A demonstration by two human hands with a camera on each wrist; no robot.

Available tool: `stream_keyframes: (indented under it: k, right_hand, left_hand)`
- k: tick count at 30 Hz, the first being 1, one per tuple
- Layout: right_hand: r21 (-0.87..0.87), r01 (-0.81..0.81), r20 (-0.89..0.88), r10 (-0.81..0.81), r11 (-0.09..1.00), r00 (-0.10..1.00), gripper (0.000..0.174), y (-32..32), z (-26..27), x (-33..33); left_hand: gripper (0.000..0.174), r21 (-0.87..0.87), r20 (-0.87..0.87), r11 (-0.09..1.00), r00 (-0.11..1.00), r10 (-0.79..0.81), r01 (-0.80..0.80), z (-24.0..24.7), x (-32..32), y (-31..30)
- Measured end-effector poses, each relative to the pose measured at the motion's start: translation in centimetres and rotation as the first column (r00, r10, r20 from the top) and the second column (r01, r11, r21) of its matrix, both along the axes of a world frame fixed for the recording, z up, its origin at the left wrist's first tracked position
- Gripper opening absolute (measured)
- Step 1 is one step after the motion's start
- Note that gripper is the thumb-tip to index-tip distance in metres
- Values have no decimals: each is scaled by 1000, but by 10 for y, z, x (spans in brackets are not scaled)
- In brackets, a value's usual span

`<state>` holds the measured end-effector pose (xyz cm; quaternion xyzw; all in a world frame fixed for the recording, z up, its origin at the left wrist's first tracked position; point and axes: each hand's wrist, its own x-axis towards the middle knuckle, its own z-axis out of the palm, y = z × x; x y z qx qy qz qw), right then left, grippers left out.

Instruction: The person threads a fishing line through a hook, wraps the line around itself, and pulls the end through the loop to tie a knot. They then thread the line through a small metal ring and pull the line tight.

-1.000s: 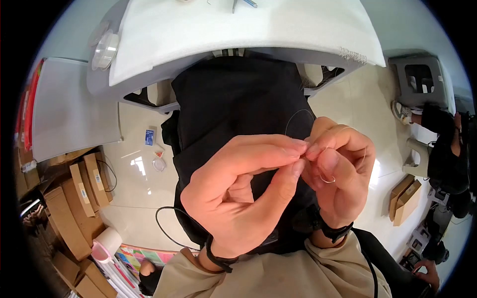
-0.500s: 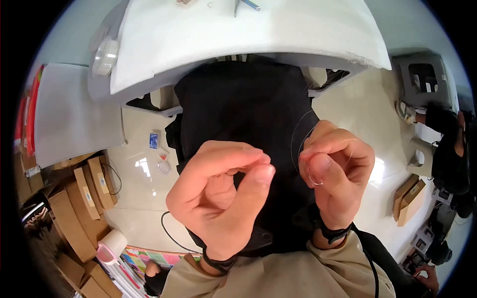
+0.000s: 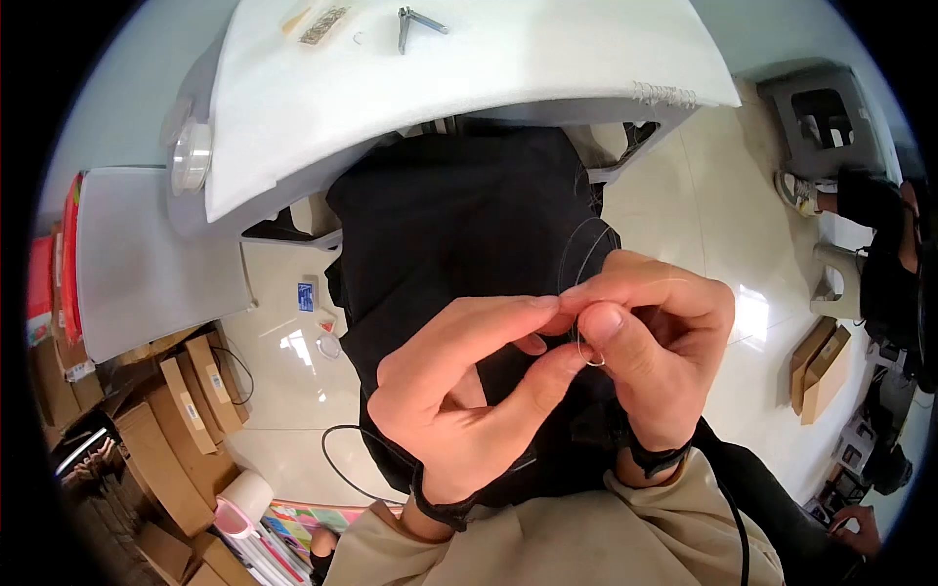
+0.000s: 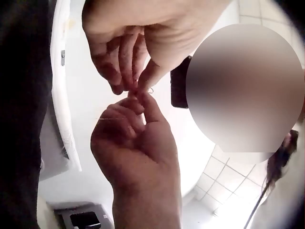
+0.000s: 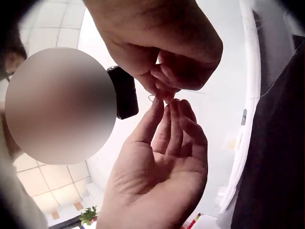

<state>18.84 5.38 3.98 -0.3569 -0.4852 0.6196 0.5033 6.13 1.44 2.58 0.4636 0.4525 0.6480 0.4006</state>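
Note:
In the head view the right hand (image 3: 664, 337) pinches a small curved hook (image 3: 595, 363) between thumb and curled fingers, and a thin clear thread (image 3: 584, 256) loops up from its fingertips. The left hand (image 3: 469, 400) meets these fingertips from the left, its thumb and index finger bent around the thread by the hook; the exact pinch point is hidden. The left wrist view shows the left hand (image 4: 157, 33) above the right hand (image 4: 140, 148), tips touching. From the right wrist, the hook (image 5: 151, 98) sticks out beside the left thumb.
A white-topped table (image 3: 469, 68) stands ahead, bearing a nail clipper (image 3: 415, 26), a small packet (image 3: 322, 24) and bundled hooks at its edge. A clear spool (image 3: 191, 156) is at its left. Black cloth (image 3: 459, 215) covers the lap. Cardboard boxes (image 3: 166, 454) lie left; another person sits right.
The left hand drew away to the left from the right fingertips, then came back to them. The view has shifted, showing more of the clipper and packet. The right hand keeps its hold on the hook.

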Motion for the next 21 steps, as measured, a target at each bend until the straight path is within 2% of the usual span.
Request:
stream_keyframes:
  k: [3,5,8,11,13,15,17,18,20,21]
  right_hand:
    - [-70,21,9,-20,997,1000,8,-2,0,-1]
    - [-115,84,22,-82,990,996,8,-4,5,-6]
    - [-72,105,136,-94,992,986,8,-2,7,-9]
    - [44,24,166,-31,999,986,8,1,-3,-8]
    - [44,14,133,-20,999,991,8,3,-2,-11]
    - [30,-24,100,21,999,995,8,4,-1,-10]
    - [35,15,83,-18,999,996,7,3,-2,-9]
    - [34,33,74,-35,999,997,7,1,-3,-9]
    - [-81,44,9,-44,996,999,6,-3,-2,-6]
    - [-138,48,-25,-52,989,998,6,-5,-1,-4]
  left_hand:
    - [31,62,65,996,996,57,-61,0,4,-3]
    - [30,42,69,999,997,25,-28,0,2,-3]
    - [28,35,18,999,1000,19,-19,2,-2,-1]
    - [25,-17,-28,1000,1000,-2,1,5,-12,2]
    - [24,-48,-2,999,1000,-5,5,-3,-14,0]
    - [19,-58,158,998,987,-10,20,-3,-13,2]
    - [15,-67,316,997,949,-10,33,-3,-11,2]
    - [14,-61,353,998,935,-6,30,-4,-11,2]
    - [11,-44,423,999,906,2,18,-4,-12,2]
    - [10,-90,406,996,914,17,21,-2,-12,1]
